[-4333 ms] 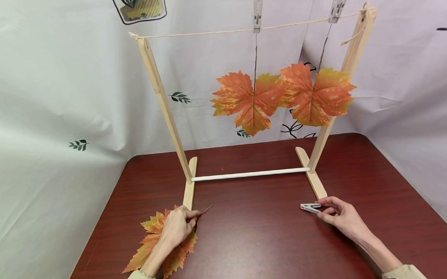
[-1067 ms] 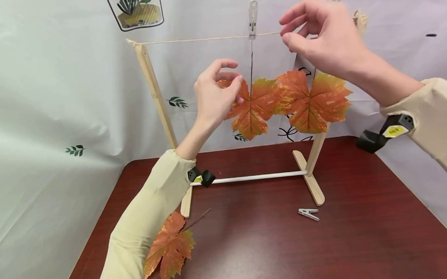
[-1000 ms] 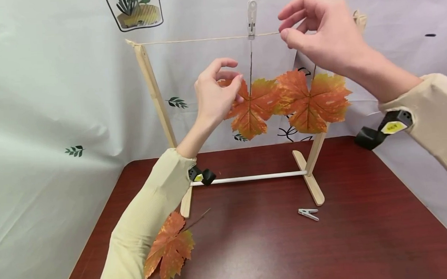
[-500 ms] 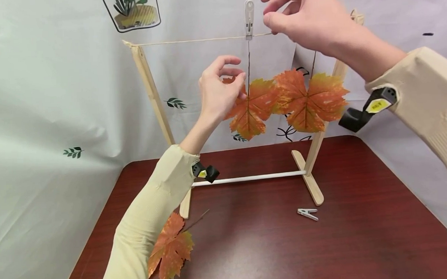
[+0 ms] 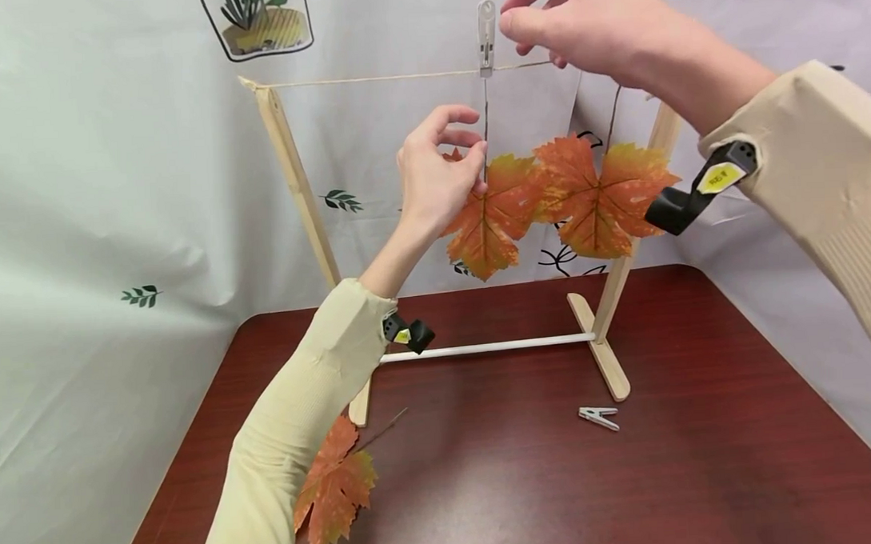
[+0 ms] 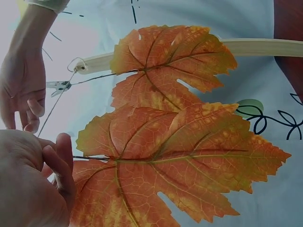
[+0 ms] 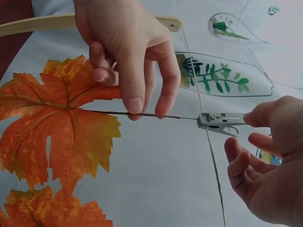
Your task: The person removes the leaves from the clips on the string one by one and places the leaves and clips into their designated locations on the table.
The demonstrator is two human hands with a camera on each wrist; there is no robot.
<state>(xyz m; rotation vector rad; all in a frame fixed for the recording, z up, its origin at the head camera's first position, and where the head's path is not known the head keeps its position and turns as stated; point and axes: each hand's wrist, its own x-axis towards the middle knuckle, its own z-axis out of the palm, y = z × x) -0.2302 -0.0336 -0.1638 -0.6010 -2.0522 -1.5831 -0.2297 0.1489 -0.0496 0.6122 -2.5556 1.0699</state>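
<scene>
Two artificial autumn leaves hang by their stems from a string. My left hand (image 5: 439, 172) is at the stem of the nearer leaf (image 5: 490, 222), thumb and fingertips closing on it in the right wrist view. A grey plastic clothespin (image 7: 220, 120) clamps that stem's top to the string (image 7: 214, 165). My right hand (image 5: 593, 34) is beside this clothespin; its thumb tip meets the handle end while the other fingers bend loosely below. The second leaf (image 5: 602, 202) hangs to the right, its own clothespin (image 6: 59, 86) partly hidden in the head view.
A wooden frame (image 5: 295, 181) with a white crossbar (image 5: 489, 348) stands on the dark red table (image 5: 500, 478). One more leaf (image 5: 338, 483) lies at front left, partly under my left sleeve. A loose clothespin (image 5: 599, 417) rests near the right foot.
Both hands have left the tabletop, where they held a leaf stem and a clothespin, and risen to the string. Lately the right hand moved left to the clothespin; the left hand moved right onto the stem.
</scene>
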